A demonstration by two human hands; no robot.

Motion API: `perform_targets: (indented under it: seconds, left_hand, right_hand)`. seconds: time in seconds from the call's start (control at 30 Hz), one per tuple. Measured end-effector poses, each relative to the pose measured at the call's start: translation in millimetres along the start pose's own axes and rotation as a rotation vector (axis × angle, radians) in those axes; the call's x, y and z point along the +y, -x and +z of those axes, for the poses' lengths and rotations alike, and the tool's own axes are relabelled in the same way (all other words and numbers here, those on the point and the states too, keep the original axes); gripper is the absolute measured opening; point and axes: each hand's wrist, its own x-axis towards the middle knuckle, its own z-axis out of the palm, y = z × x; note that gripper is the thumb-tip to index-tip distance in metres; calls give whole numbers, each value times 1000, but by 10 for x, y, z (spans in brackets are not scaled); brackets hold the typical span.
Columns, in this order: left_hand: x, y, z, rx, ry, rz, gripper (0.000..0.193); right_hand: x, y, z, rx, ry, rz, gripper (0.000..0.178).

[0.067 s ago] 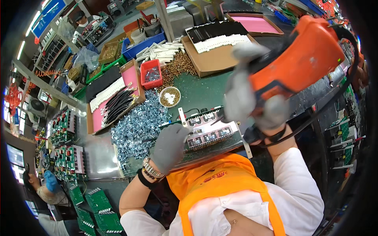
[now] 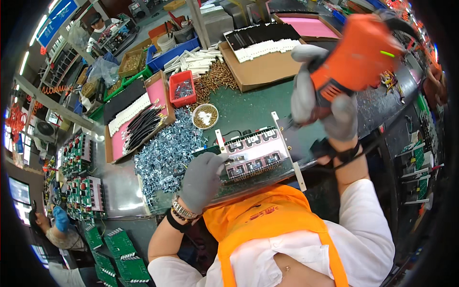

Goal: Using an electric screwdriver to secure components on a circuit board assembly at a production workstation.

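Note:
My right hand (image 2: 342, 117), in a grey glove, grips an orange power screwdriver (image 2: 354, 60) raised over the right side of the bench. Its tip points down and left, apart from the circuit board (image 2: 256, 147). That board lies in front of me, with a pale plate and two rows of black parts, between two white bars (image 2: 299, 178). At its left end, my gloved left hand (image 2: 201, 179) has its fingers closed on the edge; the fingertips are partly hidden. Silver clip-like metal parts (image 2: 165, 150) are heaped beside that hand.
Beyond the board stand a round tub of small screws (image 2: 205, 126), a red bin (image 2: 174, 101), brass-coloured pieces (image 2: 215, 79) and cardboard trays (image 2: 263, 76). Green boards (image 2: 119, 245) lie at lower left. A black cable (image 2: 377, 143) hangs by my right arm. Other people work at left.
The power screwdriver and my right hand have lifted away from the circuit board, rightward. My left hand has shifted slightly left and down, still at the board's left end.

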Motion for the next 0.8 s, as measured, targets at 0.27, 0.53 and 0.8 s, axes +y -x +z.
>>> perform_targets:
  seconds: [0.27,0.53,0.8]
  left_hand:
    - [-32,106,-124,179,-220,-31,17]
    - [224,423,-189,283,-168,69,22]
    - [197,1062,458,2,542,-364,24]
  right_hand:
    - [639,561,-1594,-159,1672,241,49]
    - [601,351,-545,-346,1199,23,67]
    - [1070,76,587,-968,1463,130,101]
